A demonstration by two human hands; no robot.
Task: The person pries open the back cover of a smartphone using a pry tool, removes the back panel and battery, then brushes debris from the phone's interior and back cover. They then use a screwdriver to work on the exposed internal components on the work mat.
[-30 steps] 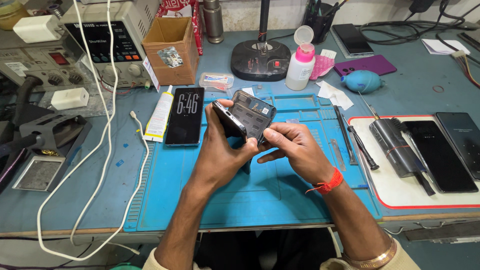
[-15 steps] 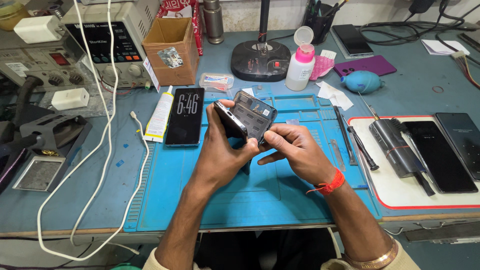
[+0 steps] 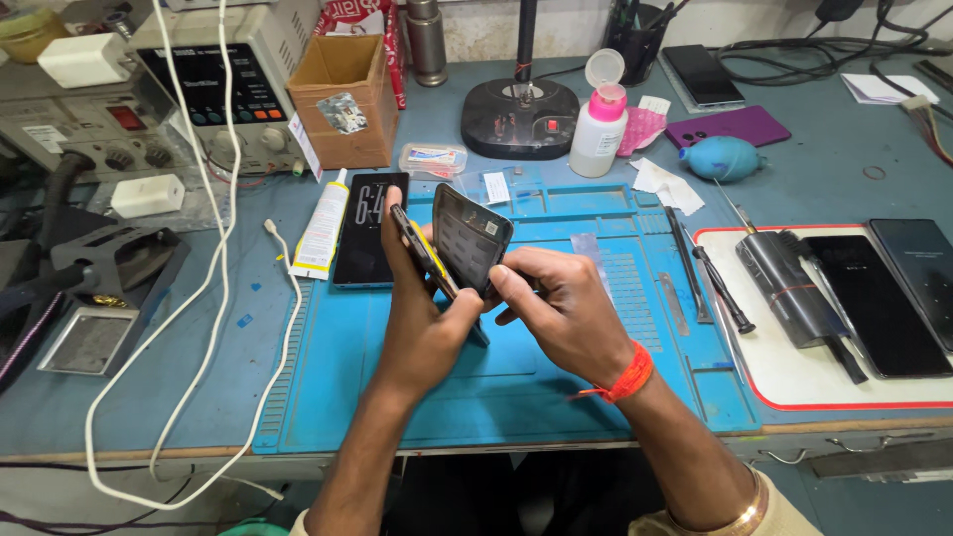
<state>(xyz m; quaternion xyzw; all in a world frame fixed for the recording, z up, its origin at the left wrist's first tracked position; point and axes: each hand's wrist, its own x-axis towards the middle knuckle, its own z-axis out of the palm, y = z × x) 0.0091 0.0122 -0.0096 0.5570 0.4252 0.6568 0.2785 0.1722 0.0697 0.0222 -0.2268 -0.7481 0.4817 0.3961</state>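
Opened phone (image 3: pixel 459 243) raised over blue mat (image 3: pixel 536 397), left hand (image 3: pixel 422 318) gripping body, right hand (image 3: pixel 561 308) pinching back cover

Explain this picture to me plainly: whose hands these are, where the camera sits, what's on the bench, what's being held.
There is no machine here: a person works with two bare hands, filmed by a camera on their head looking down. The left hand grips an opened phone, its two halves spread apart; the right hand holds the dark rear half. Below lies a blue work mat. Beside it are another phone, a glue tube, a cardboard box, a white bottle with a pink cap, and a white tray with more phones.
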